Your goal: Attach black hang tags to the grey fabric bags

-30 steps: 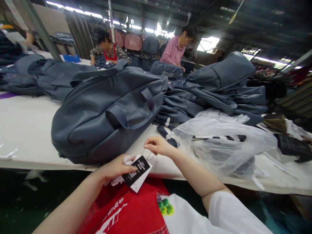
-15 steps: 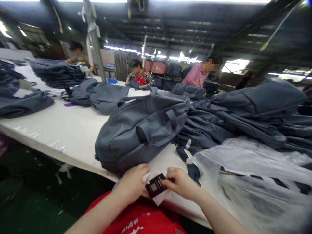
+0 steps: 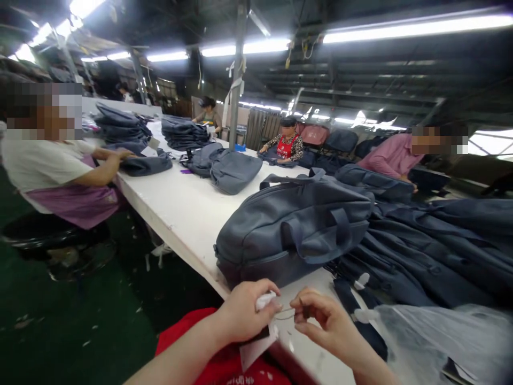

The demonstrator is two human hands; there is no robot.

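Note:
My left hand [image 3: 245, 311] is closed round a hang tag [image 3: 256, 351], whose dark face and pale part show below the fingers. A crumpled white bit [image 3: 265, 301], perhaps tissue or plastic, is tucked in the same grip. From there a thin string [image 3: 285, 315] runs across to my right hand [image 3: 326, 318], which pinches it between thumb and fingertips. Just beyond both hands a dark blue-grey duffel bag [image 3: 256, 230] with two strap handles lies on the white table [image 3: 180, 214].
Clear plastic bags [image 3: 436, 342] and a dark strap [image 3: 371, 326] lie at the right. Piled dark bags [image 3: 425, 256] fill the right side. A smaller backpack [image 3: 236, 170] rests farther back. A co-worker in a purple apron [image 3: 76, 200] sits left; other people work across the table.
The view has swung left, bringing a seated co-worker in. My right hand has moved off the tag's face and now holds the string; the tag hangs lower, mostly behind my left hand.

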